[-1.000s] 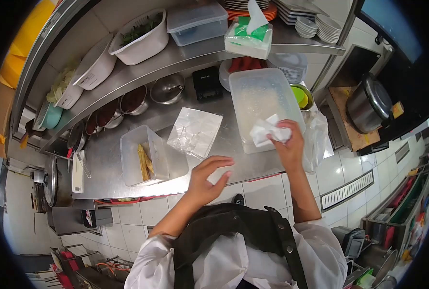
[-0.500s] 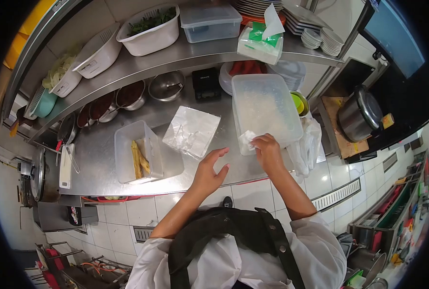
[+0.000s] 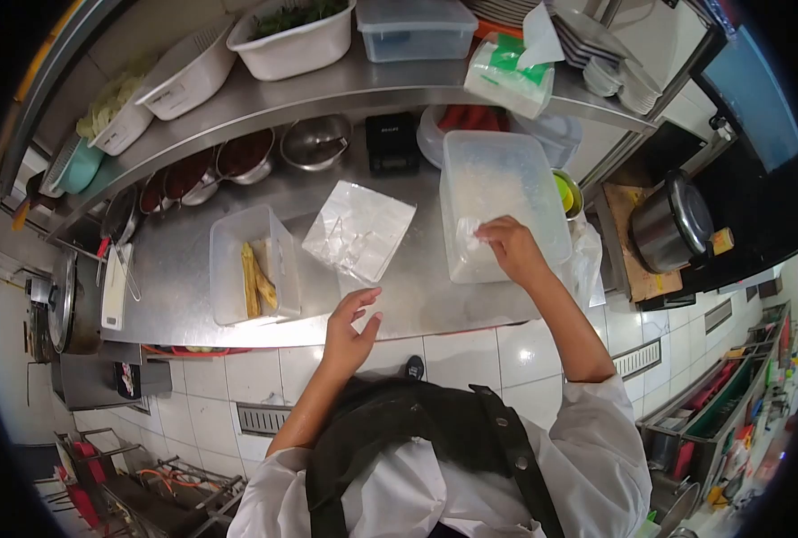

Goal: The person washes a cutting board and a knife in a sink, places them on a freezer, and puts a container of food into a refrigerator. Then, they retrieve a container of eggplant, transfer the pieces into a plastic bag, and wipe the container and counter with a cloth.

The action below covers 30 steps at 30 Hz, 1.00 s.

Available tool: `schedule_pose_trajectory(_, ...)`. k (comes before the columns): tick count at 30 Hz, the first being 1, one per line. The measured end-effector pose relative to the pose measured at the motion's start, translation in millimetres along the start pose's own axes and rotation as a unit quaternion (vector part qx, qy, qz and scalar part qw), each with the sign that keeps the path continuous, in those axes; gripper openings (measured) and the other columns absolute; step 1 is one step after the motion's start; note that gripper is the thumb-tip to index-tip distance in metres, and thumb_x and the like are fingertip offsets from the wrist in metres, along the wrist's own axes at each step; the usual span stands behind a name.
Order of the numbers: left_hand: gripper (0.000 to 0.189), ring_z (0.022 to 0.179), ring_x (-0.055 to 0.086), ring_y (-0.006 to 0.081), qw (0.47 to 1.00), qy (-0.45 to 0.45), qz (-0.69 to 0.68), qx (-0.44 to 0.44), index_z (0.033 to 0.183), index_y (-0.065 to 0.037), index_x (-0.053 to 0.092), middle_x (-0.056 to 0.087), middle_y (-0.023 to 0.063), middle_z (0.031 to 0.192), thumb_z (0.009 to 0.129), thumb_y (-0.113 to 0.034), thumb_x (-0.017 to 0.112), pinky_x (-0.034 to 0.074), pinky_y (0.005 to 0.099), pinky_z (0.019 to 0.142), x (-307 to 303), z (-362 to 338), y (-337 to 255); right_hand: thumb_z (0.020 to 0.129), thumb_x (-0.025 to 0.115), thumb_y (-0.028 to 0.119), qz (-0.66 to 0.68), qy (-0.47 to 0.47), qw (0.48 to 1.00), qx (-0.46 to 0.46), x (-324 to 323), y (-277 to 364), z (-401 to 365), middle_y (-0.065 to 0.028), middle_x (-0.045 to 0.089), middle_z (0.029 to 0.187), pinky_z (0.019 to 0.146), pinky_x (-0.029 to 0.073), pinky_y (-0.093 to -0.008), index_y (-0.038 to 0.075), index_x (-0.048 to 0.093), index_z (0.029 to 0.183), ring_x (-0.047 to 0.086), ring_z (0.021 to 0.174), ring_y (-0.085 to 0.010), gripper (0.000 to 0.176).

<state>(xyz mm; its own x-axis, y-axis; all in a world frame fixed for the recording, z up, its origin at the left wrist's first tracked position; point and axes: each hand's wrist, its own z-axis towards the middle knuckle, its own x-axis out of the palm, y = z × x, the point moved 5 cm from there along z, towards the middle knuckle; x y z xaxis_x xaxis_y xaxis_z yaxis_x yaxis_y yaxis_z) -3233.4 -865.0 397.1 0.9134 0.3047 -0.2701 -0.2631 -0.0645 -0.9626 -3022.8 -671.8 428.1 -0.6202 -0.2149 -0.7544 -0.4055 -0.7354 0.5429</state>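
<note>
My right hand (image 3: 512, 248) pinches a crumpled white tissue (image 3: 468, 237) over the left part of a large translucent plastic container (image 3: 542, 255). Pale, grainy contents show through that container. My left hand (image 3: 352, 332) hovers at the counter's front edge with its fingers curved and apart, nothing in it. Just beyond its fingertips lies a stack of clear plastic sheets (image 3: 360, 231). Farther left, a smaller clear plastic tub (image 3: 228, 255) holds long yellow pieces (image 3: 257, 282) that look like peeled bananas.
On the shelf above stand a tissue pack (image 3: 511, 76), white baskets (image 3: 291, 49) and a lidded box (image 3: 415, 31). Metal bowls (image 3: 314, 143) and a black scale (image 3: 392, 143) line the counter's back. A white cutting board (image 3: 116, 287) lies at left; a steel pot (image 3: 668, 224) stands at right.
My right hand has slid the tissue up and inward over the large container. My left hand has moved left and down, away from the plastic sheets. The whole view has shifted slightly.
</note>
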Motion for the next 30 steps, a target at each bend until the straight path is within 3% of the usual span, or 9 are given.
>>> schedule_pose_trajectory(4,0.035,0.098,0.053,0.0181,1.0,-0.01,-0.007,-0.02,0.109,-0.007,0.055,0.053,0.0073,0.11,0.075,0.003,0.056,0.042,0.0309,0.083,-10.6,-6.5,7.7,0.067,0.056,-0.008,0.052,0.037,0.998,0.023,-8.8,31.0,-28.7,-0.012,0.062,0.085,0.072,0.046,-0.0344,0.001,0.063,0.08,0.056,0.08,-0.0281,0.017)
schedule_pose_trajectory(13,0.034,0.098,0.052,0.0187,0.999,-0.032,0.005,-0.021,0.107,-0.007,0.056,0.054,0.0082,0.109,0.074,0.002,0.056,0.043,0.032,0.082,-32.3,-19.5,23.8,0.059,0.061,-0.009,-0.165,-0.07,0.984,-0.016,-33.2,7.0,-61.7,-0.0096,0.059,0.077,0.067,0.047,-0.0339,0.001,0.062,0.074,0.056,0.075,-0.0269,0.018)
schedule_pose_trajectory(19,0.03,0.097,0.054,0.0199,0.999,-0.025,0.001,-0.021,0.104,-0.005,0.057,0.055,0.0093,0.108,0.074,0.002,0.055,0.044,0.0303,0.08,-61.8,-42.7,31.9,0.061,0.061,-0.008,-0.137,-0.152,0.974,-0.1,35.2,74.8,-24.7,-0.0091,0.059,0.077,0.068,0.046,-0.0354,0.001,0.061,0.08,0.055,0.076,-0.0268,0.021)
schedule_pose_trajectory(23,0.026,0.096,0.055,0.0199,0.996,-0.062,-0.056,0.033,0.101,-0.003,0.058,0.056,0.0101,0.105,0.076,0.002,0.055,0.045,0.0273,0.078,-112.2,-68.1,44.1,0.064,0.059,-0.007,0.11,-0.094,0.986,-0.086,102.7,176.6,5.6,-0.0099,0.06,0.087,0.07,0.045,-0.0332,0.002,0.063,0.081,0.055,0.079,-0.0276,0.019)
schedule_pose_trajectory(24,0.025,0.096,0.055,0.0198,0.994,-0.08,-0.058,0.042,0.101,-0.003,0.059,0.056,0.0103,0.105,0.076,0.002,0.055,0.045,0.0268,0.077,-132.5,-78.9,51.9,0.067,0.058,-0.008,0.208,-0.058,0.975,-0.05,131.9,194.5,8.7,-0.0104,0.06,0.096,0.073,0.046,-0.0318,0.004,0.06,0.091,0.057,0.084,-0.0253,0.027)
schedule_pose_trajectory(25,0.025,0.096,0.055,0.0197,0.991,-0.108,-0.055,0.049,0.1,-0.003,0.059,0.056,0.0104,0.104,0.076,0.002,0.054,0.046,0.0262,0.077,-160.0,-94.7,58.7,0.069,0.057,-0.009,0.383,-0.043,0.922,0.033,161.2,215.0,15.1,-0.0104,0.059,0.098,0.075,0.047,-0.0319,0.005,0.057,0.097,0.057,0.086,-0.0242,0.031)
schedule_pose_trajectory(27,0.025,0.096,0.055,0.0183,0.985,-0.164,-0.053,0.031,0.101,-0.001,0.058,0.055,0.0104,0.104,0.077,0.003,0.053,0.045,0.0269,0.079,-218.2,-133.8,72.6,0.072,0.056,-0.009,0.669,0.039,0.712,0.209,231.2,266.2,25.7,-0.0104,0.058,0.103,0.078,0.047,-0.032,0.007,0.052,0.107,0.057,0.091,-0.0221,0.039)
schedule_pose_trajectory(29,0.027,0.096,0.054,0.0166,0.978,-0.204,-0.04,0.015,0.103,0.001,0.056,0.053,0.0102,0.107,0.078,0.007,0.05,0.044,0.0272,0.082,-282.8,-181.1,96.3,0.079,0.049,-0.006,0.783,0.155,0.558,0.225,292.9,331.3,40.5,-0.0102,0.055,0.109,0.083,0.047,-0.0354,0.006,0.044,0.116,0.055,0.1,-0.0221,0.039)
schedule_pose_trajectory(30,0.026,0.095,0.054,0.016,0.969,-0.244,-0.045,0.012,0.102,0.001,0.057,0.053,0.0098,0.105,0.077,0.007,0.05,0.044,0.0263,0.081,-316.3,-210.6,112.6,0.079,0.051,-0.002,0.784,0.183,0.532,0.263,326.4,361.7,43.2,-0.0091,0.056,0.107,0.081,0.048,-0.0383,0.007,0.045,0.115,0.056,0.096,-0.022,0.038)
